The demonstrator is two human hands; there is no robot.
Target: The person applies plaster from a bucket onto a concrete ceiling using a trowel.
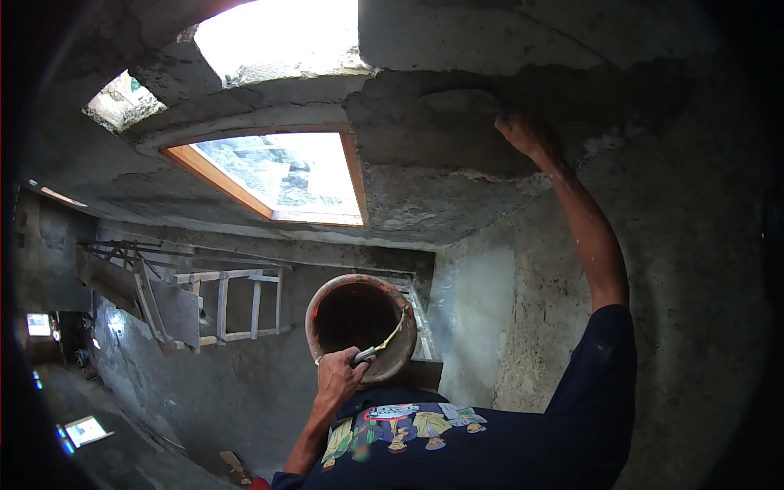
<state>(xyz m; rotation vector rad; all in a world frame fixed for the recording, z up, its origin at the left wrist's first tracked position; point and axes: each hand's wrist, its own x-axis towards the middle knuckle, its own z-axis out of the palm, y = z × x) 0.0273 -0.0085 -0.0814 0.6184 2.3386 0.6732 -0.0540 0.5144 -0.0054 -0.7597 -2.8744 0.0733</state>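
My left hand (339, 377) is closed at the near rim of a round bucket (392, 363), where the grip of its wire handle (385, 343) also lies. The bucket's inside is dark, and its contents are hard to make out. With my right arm stretched up, my right hand (529, 137) is closed on a trowel. The pale trowel blade (461, 101) lies against the dark, damp-looking plaster of the wall (425, 171), right of the window. My fingers hide the trowel's handle.
A wood-framed window (355, 175) is set in the wall, with a bright opening (278, 45) above it. Below left stand a wooden ladder-like frame (223, 306) and boards (118, 282). A rough wall (555, 310) rises on the right.
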